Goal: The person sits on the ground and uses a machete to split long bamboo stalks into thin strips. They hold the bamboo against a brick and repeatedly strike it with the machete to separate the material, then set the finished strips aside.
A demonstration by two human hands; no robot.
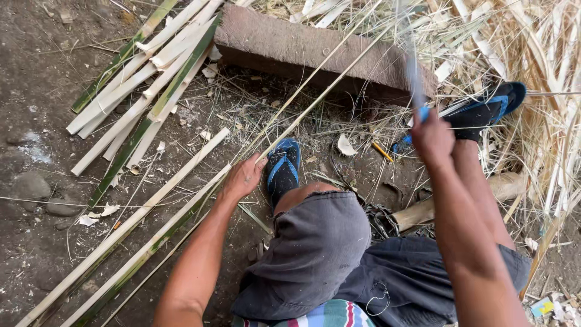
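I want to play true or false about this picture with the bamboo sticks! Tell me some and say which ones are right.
1. The left hand holds a thin bamboo strip. True.
2. The right hand is empty. False: it grips a blurred blade with a blue handle.
3. The person wears blue sandals. True.
4. The split bamboo pile lies on a table. False: it lies on bare dirt ground.
5. A stone block lies beyond the feet. True.
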